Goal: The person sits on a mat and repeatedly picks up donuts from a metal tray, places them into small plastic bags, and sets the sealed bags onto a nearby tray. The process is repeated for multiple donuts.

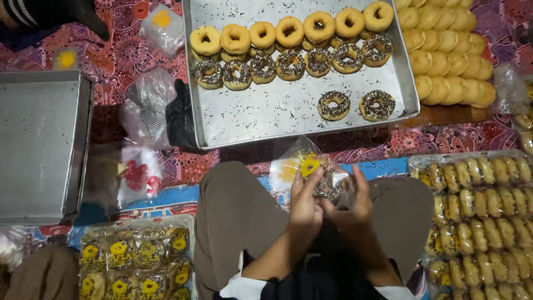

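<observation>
My left hand (305, 203) and my right hand (355, 205) meet above my lap, both gripping a clear plastic bag (311, 166) with a yellow label. Inside the bag, between my fingers, sits a chocolate-sprinkled doughnut (328, 190). Just beyond my hands lies a metal tray (266, 114) scattered with sprinkles. It carries a back row of plain glazed doughnuts (290, 30), a row of sprinkled doughnuts (291, 64) in front of them, and two more sprinkled ones (355, 104) nearer to me.
Plain buns (447, 55) lie on a board at the right. Bagged doughnuts fill a tray (488, 216) at my right and another tray (133, 258) at my lower left. An empty metal tray (39, 144) sits left, with loose plastic bags (147, 108) beside it. Another person's dark sleeve (50, 14) is at top left.
</observation>
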